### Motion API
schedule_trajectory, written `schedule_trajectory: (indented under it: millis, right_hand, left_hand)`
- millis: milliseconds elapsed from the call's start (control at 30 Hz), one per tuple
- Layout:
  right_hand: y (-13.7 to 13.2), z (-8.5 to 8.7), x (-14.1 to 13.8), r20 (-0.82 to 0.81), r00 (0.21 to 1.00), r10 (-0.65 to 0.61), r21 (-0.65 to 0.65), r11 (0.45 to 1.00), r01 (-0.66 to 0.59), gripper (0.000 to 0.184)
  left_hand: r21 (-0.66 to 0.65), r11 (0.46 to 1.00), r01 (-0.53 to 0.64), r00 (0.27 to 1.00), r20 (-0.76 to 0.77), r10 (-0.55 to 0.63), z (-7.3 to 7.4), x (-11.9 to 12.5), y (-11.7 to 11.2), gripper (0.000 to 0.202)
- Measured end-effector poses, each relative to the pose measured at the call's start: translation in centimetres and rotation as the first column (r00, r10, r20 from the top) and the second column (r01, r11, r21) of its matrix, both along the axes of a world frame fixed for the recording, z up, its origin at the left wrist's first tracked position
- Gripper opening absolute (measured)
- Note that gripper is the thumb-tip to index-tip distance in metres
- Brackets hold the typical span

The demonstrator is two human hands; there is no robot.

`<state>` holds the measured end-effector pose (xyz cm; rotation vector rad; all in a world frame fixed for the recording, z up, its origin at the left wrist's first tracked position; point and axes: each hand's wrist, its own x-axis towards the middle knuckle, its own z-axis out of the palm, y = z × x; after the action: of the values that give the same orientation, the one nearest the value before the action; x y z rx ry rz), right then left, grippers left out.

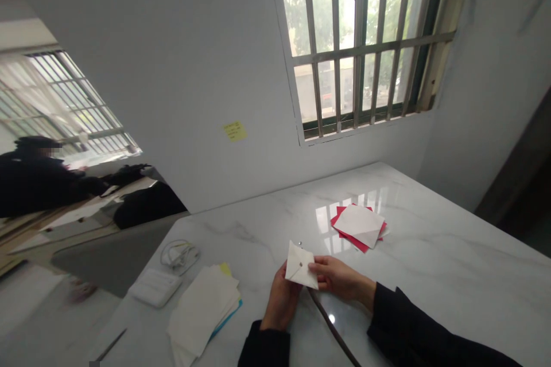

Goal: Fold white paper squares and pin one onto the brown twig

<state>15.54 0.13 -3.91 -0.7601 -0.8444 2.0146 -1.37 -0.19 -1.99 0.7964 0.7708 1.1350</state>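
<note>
A small square of white paper (300, 265), folded with its corners meeting at a small dark dot in the middle, is held up above the marble table. My left hand (280, 299) supports it from below and behind. My right hand (338, 277) pinches its right side between the fingertips. A dark cord (331, 325) runs from under the paper's lower edge, across the table toward the bottom of the view. Beyond my right hand, white paper (358, 225) lies on red paper sheets (350, 239).
A stack of white sheets (202, 311) over blue and yellow paper, a white box (155, 287), a coiled white cable (179, 256) and a thin pen (111, 344) lie left on the marble table (430, 258). A mirror (86, 183) at left reflects a dark-clothed person (34, 172).
</note>
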Motion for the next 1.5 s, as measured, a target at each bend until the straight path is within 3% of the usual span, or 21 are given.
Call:
schedule_trajectory:
  millis: [300, 433, 533, 667, 767, 900, 1000, 1100, 1167, 1300, 1500]
  right_hand:
    - [1.4, 0.0, -2.4, 0.003, 0.998, -0.060, -0.020, 0.998, 0.060, 0.053]
    - [1.0, 0.1, -2.4, -0.064, 0.987, -0.148, 0.021, 0.989, 0.149, 0.052]
    - [1.0, 0.0, -2.2, -0.047, 0.957, -0.287, 0.062, 0.955, 0.290, 0.050]
    - [1.5, -0.5, -1.6, 0.034, 0.901, -0.432, 0.187, 0.888, 0.419, 0.051]
    - [1.7, -0.7, -1.2, 0.097, 0.893, -0.440, 0.300, 0.868, 0.395, 0.053]
    - [1.4, -0.8, -1.2, 0.185, 0.891, -0.415, 0.399, 0.860, 0.318, 0.054]
    - [1.4, -0.9, -1.4, 0.197, 0.885, -0.421, 0.430, 0.849, 0.308, 0.050]
    - [1.4, -0.9, -1.6, 0.177, 0.889, -0.422, 0.436, 0.844, 0.314, 0.046]
    - [1.4, -0.9, -1.6, 0.168, 0.890, -0.423, 0.435, 0.842, 0.319, 0.046]
    - [1.3, -0.8, -1.7, 0.158, 0.894, -0.420, 0.432, 0.843, 0.320, 0.045]
    - [1.1, -0.8, -1.8, 0.168, 0.906, -0.389, 0.438, 0.853, 0.285, 0.045]
  left_hand:
    - [0.016, 0.993, -0.114, 0.993, 0.015, 0.114, -0.1, -0.7, 0.7, 0.040]
    - [0.033, 0.986, -0.165, 0.976, -0.138, 0.168, -0.3, -1.8, 1.1, 0.039]
    - [0.151, 0.975, -0.164, 0.909, -0.361, 0.209, -0.1, -2.8, 1.3, 0.032]
    - [0.301, 0.939, -0.166, 0.758, -0.570, 0.317, 0.4, -3.8, 0.9, 0.018]
    - [0.371, 0.895, -0.247, 0.681, -0.591, 0.433, 1.0, -4.0, 0.4, 0.016]
    - [0.455, 0.850, -0.265, 0.611, -0.603, 0.513, 1.3, -3.7, 0.2, 0.022]
    - [0.438, 0.856, -0.274, 0.684, -0.537, 0.494, 1.0, -3.3, 0.6, 0.038]
    - [0.337, 0.914, -0.226, 0.816, -0.447, 0.366, 0.7, -3.0, 0.8, 0.054]
    - [0.286, 0.946, -0.154, 0.865, -0.424, 0.269, 0.7, -2.8, 0.8, 0.055]
    - [0.246, 0.966, -0.084, 0.906, -0.386, 0.177, 0.8, -2.3, 0.4, 0.051]
    - [0.204, 0.971, -0.122, 0.904, -0.382, 0.193, 0.5, -2.2, 0.2, 0.054]
